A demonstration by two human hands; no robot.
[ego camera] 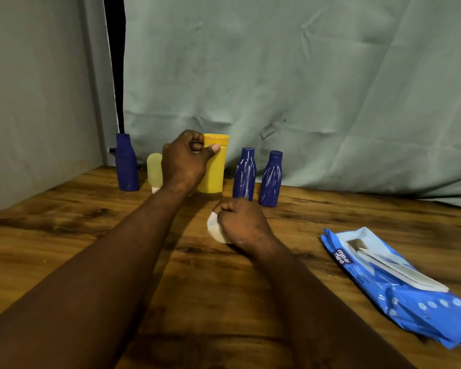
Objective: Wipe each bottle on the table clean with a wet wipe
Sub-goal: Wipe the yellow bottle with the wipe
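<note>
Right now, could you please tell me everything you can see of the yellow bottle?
The yellow bottle looks like opaque plastic, with a wide, darker cap on top. It stands upright near the back of the wooden table, with a pale bottle beside it on the left and a blue bottle apart on the right. The left hand grips it just under the cap, thumb across the front, hiding its left edge.

Wooden tabletop (91,235), dark-grained. Carries an upright row at the back: left blue bottle (126,163), pale bottle (155,169), yellow bottle (214,169), middle blue bottle (244,174), right blue bottle (271,179). Holds a blue wipes pack (391,286) lying flat at the right.
</note>
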